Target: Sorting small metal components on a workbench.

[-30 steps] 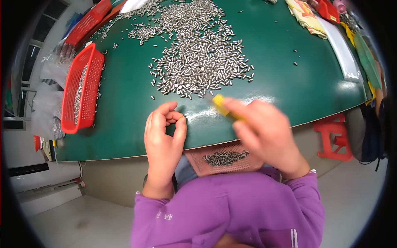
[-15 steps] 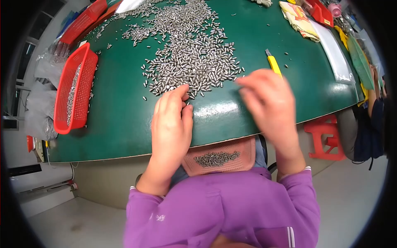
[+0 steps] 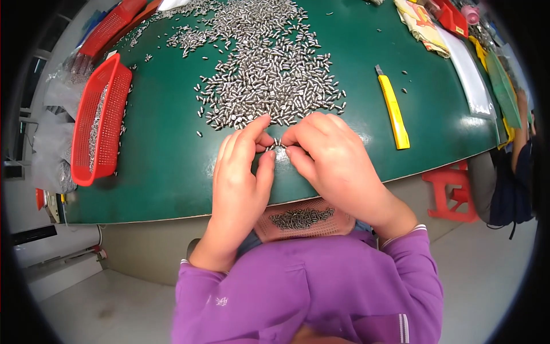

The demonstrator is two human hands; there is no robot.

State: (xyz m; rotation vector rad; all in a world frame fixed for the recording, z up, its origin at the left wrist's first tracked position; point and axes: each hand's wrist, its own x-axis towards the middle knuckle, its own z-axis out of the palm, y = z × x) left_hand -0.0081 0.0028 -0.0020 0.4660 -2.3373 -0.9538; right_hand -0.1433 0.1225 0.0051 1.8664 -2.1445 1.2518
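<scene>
A wide pile of small, shiny, bullet-shaped metal parts (image 3: 263, 80) covers the middle of the green table. At its near edge my two hands almost meet. My left hand (image 3: 239, 163) is curled, and its thumb and fingers pinch small metal parts. Opposite it, my right hand (image 3: 332, 155) has thumb and forefinger closed on small metal parts too. A few of these pieces (image 3: 277, 143) show in the narrow gap between the fingertips; how many each hand has is hidden. Below the table edge, a pink plastic basket (image 3: 338, 223) holds more metal parts at my lap.
A yellow utility knife (image 3: 393, 109) lies right of the pile. At the left stands a red perforated basket (image 3: 83, 123) with metal parts inside. Clear plastic bags (image 3: 467, 80) and a patterned cloth (image 3: 421, 26) lie at the far right. A red stool (image 3: 450, 192) stands beyond the table edge.
My right hand has moved left and down from beside the knife to meet my left hand, uncovering the knife. My left hand has stayed nearly in place.
</scene>
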